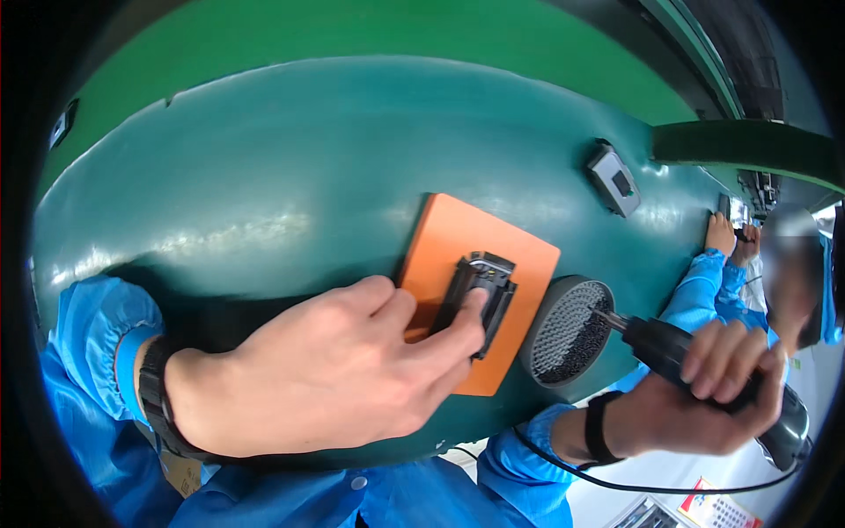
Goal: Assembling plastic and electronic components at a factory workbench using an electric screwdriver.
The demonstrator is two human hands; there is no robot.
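My left hand point(334, 365) is closed on a black plastic housing point(500, 304), with a fingertip pressed on its top. The housing lies on an orange rectangular block point(493, 233), and part of it is hidden under my fingers. In my right hand point(695, 400) is a black electric screwdriver point(656, 343), my fingers wrapped round its body. Its metal bit points left into a round grey screw tray point(531, 352). Small black screws point(585, 343) are heaped on the tray's right side, over a dimpled floor. Whether the bit carries a screw is too small to tell.
A grey and black device point(613, 180) sits on the green table point(352, 132) at the far right. A black cable point(669, 487) runs from the screwdriver past my right wrist. Farther right, a co-worker's hands point(722, 233) are at the same table. A green bar point(748, 150) crosses the upper right.
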